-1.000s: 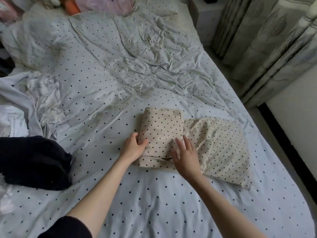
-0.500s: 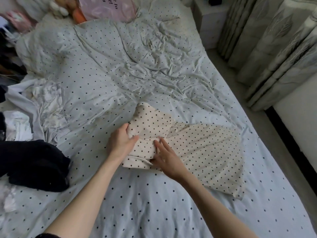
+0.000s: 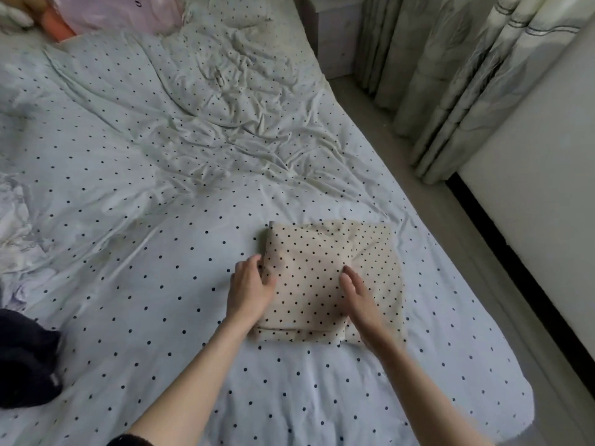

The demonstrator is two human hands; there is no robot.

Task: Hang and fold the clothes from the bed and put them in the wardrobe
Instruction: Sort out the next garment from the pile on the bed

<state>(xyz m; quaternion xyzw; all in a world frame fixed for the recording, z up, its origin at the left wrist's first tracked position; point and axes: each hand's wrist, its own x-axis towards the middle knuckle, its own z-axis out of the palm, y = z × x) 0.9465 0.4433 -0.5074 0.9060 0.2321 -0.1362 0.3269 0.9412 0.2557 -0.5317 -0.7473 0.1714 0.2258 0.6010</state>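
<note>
Cream polka-dot garment [image 3: 325, 278] lies folded into a roughly square packet on the bed [image 3: 135, 259], toward the bed's right side, near its edge. A second layer of the same fabric shows under the packet along its right and near sides.

Left hand [image 3: 249, 289]: rests at the packet's left edge, palm down. Fingers [image 3: 254, 262] curl over that edge, thumb lying on the top face. Whether the fabric is actually pinched cannot be told.

Right hand [image 3: 359, 299]: lies flat on the right part of the packet, fingers straight and close together, pressing on the top layer; nothing is gripped.

Bed cover: pale, with sparse dark dots, heavily creased toward the far end.

Other items: dark garment [image 3: 27, 362] at the bed's left edge, well apart from the packet; crumpled pale printed cloth [image 3: 19, 226] farther along the left side; pink bag [image 3: 125, 12] at the head of the bed. Patterned curtains [image 3: 450, 75] hang to the right of the bed, beyond a strip of floor [image 3: 428, 194].
</note>
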